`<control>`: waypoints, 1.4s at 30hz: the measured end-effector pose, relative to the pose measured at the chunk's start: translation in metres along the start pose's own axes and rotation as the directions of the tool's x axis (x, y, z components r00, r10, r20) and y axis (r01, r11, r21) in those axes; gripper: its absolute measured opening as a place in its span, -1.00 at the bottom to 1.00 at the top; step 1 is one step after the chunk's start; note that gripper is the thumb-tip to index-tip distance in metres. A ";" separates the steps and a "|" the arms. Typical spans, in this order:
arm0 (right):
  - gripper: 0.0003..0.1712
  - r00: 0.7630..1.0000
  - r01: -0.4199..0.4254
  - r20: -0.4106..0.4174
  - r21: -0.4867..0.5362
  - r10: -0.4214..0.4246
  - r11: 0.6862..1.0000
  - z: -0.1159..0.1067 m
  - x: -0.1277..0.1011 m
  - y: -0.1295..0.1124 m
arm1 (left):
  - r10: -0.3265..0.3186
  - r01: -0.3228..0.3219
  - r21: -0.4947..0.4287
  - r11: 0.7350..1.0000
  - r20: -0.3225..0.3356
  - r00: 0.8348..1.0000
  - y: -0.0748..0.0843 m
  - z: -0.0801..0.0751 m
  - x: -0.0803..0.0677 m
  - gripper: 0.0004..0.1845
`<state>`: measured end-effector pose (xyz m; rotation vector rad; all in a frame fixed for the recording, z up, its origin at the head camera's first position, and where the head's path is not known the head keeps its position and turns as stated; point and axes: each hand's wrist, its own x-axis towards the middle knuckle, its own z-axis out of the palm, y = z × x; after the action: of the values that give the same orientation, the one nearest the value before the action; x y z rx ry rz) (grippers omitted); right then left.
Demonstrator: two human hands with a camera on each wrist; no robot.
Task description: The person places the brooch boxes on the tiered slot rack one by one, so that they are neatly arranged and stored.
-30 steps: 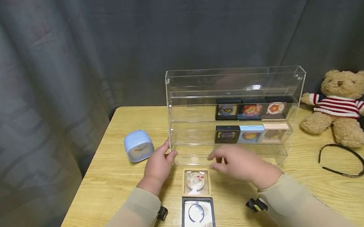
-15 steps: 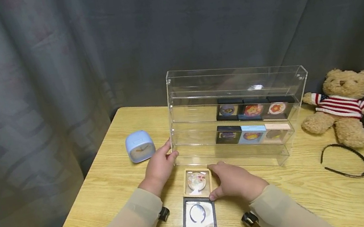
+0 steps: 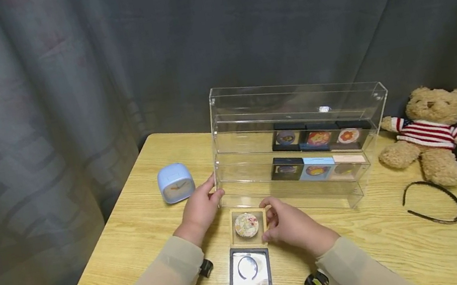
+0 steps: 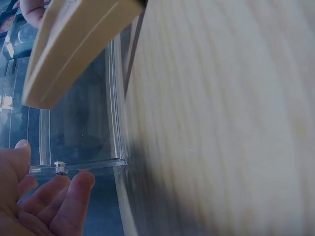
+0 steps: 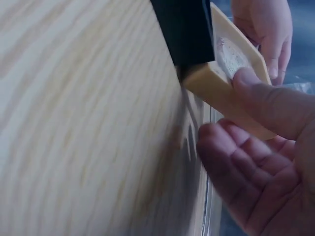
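Observation:
A beige square frame with a round patterned badge in it lies on the table in front of a clear acrylic display case. My right hand grips the frame's right edge. The right wrist view shows that hand with the thumb on the frame and the fingers behind it. My left hand holds the case's left front corner between thumb and fingers, which also shows in the left wrist view, where the hand sits against the case. A black frame lies just nearer me.
Inside the case, several small framed badges sit on two steps at the right. A pale blue clock stands left of the case. A teddy bear and a black headband lie at the right of the wooden table.
My right hand came back from the case's front, dropped onto the beige frame and took hold of its right edge. The left hand stayed on the case's corner.

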<state>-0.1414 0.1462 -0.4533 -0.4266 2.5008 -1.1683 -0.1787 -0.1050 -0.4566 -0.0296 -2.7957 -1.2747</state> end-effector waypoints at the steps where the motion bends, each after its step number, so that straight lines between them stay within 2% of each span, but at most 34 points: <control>1: -0.21 1.000 0.006 -0.007 0.027 -0.006 1.000 0.000 -0.001 0.000 | 0.001 -0.001 0.000 1.000 0.002 1.000 0.000 0.000 0.000 -0.39; 4: -0.32 0.998 0.048 -0.042 0.046 -0.046 0.998 -0.002 -0.004 0.000 | 0.003 -0.003 0.001 1.000 0.003 1.000 0.000 0.000 0.000 -0.39; 11: -0.46 0.983 0.100 -0.147 -0.049 -0.107 0.994 -0.018 -0.016 -0.001 | -0.001 0.001 0.005 1.000 0.010 1.000 0.000 -0.001 -0.001 -0.39; 15: -0.48 0.960 0.147 -0.224 -0.097 -0.165 0.984 -0.039 -0.025 -0.002 | -0.002 0.002 -0.002 1.000 0.020 1.000 -0.001 -0.001 -0.001 -0.38; 19: -0.52 0.934 0.182 -0.296 -0.092 -0.201 0.979 -0.066 -0.034 -0.002 | 0.001 -0.001 -0.016 1.000 0.021 1.000 -0.002 -0.001 -0.001 -0.38; 22: -0.56 0.916 0.158 -0.355 -0.103 -0.185 0.982 -0.086 -0.042 -0.001 | 0.003 -0.003 -0.018 1.000 0.023 1.000 -0.002 -0.001 -0.001 -0.38; 26: -0.58 0.896 0.084 -0.420 -0.166 -0.147 0.983 -0.109 -0.051 0.003 | -0.006 0.007 -0.013 1.000 0.029 1.000 -0.002 -0.001 -0.001 -0.38; 32: -0.57 0.867 -0.006 -0.489 -0.211 -0.100 0.977 -0.132 -0.063 0.015 | -0.005 0.005 -0.005 1.000 0.022 1.000 0.002 -0.003 -0.001 -0.38; 38: -0.51 0.867 -0.074 -0.497 -0.189 -0.031 0.979 -0.145 -0.075 0.029 | -0.007 0.007 -0.004 1.000 0.025 1.000 0.001 -0.004 -0.001 -0.38; 42: -0.53 0.867 -0.111 -0.498 -0.197 -0.002 0.974 -0.148 -0.081 0.040 | -0.009 0.009 0.001 1.000 0.027 1.000 0.001 -0.003 0.000 -0.38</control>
<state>-0.1371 0.3040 -0.3810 -0.1083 3.0825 -1.0873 -0.1784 -0.1070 -0.4538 -0.0348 -2.8214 -1.2849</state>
